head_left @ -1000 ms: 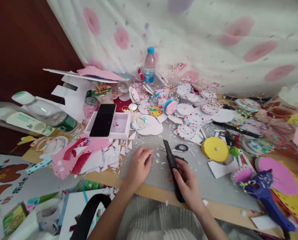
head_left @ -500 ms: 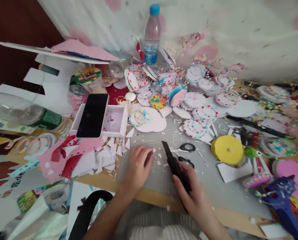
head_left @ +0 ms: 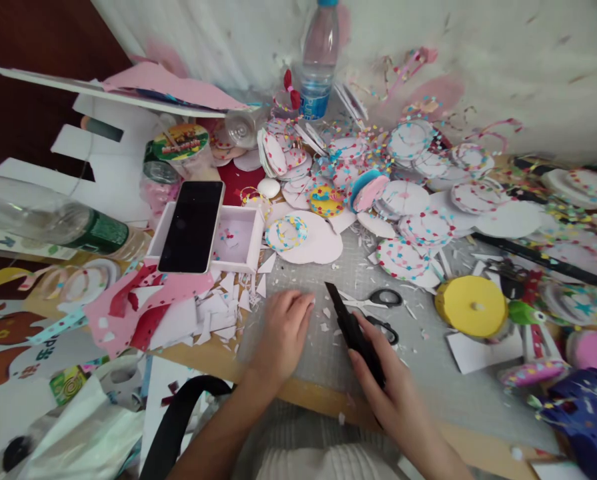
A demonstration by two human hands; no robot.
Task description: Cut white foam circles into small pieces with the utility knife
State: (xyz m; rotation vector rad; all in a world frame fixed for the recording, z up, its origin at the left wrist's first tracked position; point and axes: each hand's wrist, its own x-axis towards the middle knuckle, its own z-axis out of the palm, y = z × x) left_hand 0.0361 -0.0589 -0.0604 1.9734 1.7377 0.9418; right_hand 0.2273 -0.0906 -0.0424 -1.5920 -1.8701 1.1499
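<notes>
My right hand (head_left: pixel 389 373) is wrapped round a black utility knife (head_left: pixel 351 331), its dark blade pointing up and away from me over the grey cutting mat (head_left: pixel 323 363). To the left of the blade, my left hand (head_left: pixel 284 333) is low over the mat with thumb and fingers pinched together. A tiny pale bit shows at its fingertips, too small to name. Small white paper scraps (head_left: pixel 325 327) lie between the two hands. Scissors (head_left: pixel 385 298) with black handles rest just beyond the knife, partly covered by my right hand.
A phone (head_left: pixel 192 227) lies across a white box (head_left: pixel 238 237). Paper discs with colourful trim (head_left: pixel 403 257) are heaped at the back, near a water bottle (head_left: pixel 319 63). A yellow disc (head_left: pixel 471 305) and a blue glue gun (head_left: pixel 578 413) are to the right; paper offcuts (head_left: pixel 218 310) lie left.
The view has shifted slightly, so most things sit a little further right. My left fingers have closed up and turned; the thumb shows less. The knife stays in my right hand.
</notes>
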